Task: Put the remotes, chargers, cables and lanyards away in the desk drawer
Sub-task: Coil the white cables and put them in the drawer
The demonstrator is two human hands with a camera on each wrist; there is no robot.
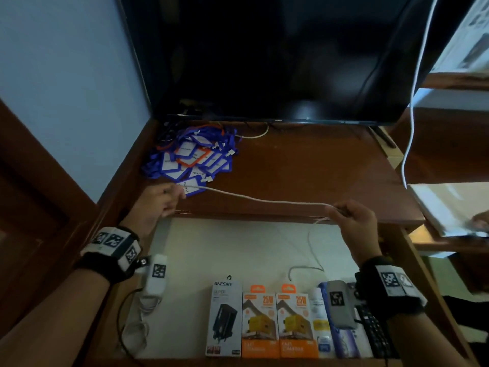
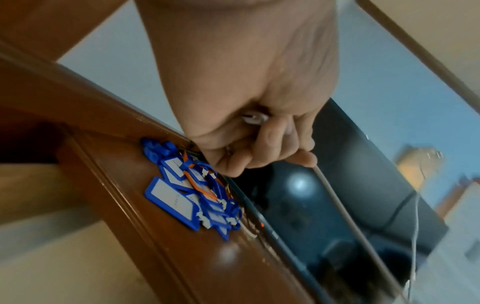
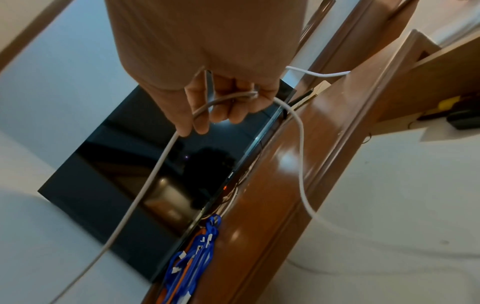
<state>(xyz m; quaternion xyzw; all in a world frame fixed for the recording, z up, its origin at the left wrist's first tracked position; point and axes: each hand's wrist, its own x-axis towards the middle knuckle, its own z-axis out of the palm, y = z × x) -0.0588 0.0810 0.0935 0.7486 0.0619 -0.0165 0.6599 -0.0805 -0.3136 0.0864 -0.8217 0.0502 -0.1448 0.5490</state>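
A white cable [image 1: 264,200] stretches between the two hands above the front edge of the surface [image 1: 304,165]. The left hand [image 1: 156,205] pinches one end beside the lanyards [image 1: 193,157]; the right hand [image 1: 354,223] curls its fingers round the cable, whose tail drops into the open drawer [image 1: 238,250]. One heap of lanyards lies at the surface's back left. The drawer holds three charger boxes [image 1: 260,320] and one remote [image 1: 374,332].

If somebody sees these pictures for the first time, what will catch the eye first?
First, the white cable stretched between the left hand and the right hand, above the open drawer. Next, the blue and orange lanyards heaped at the desk's back left, before the dark TV.
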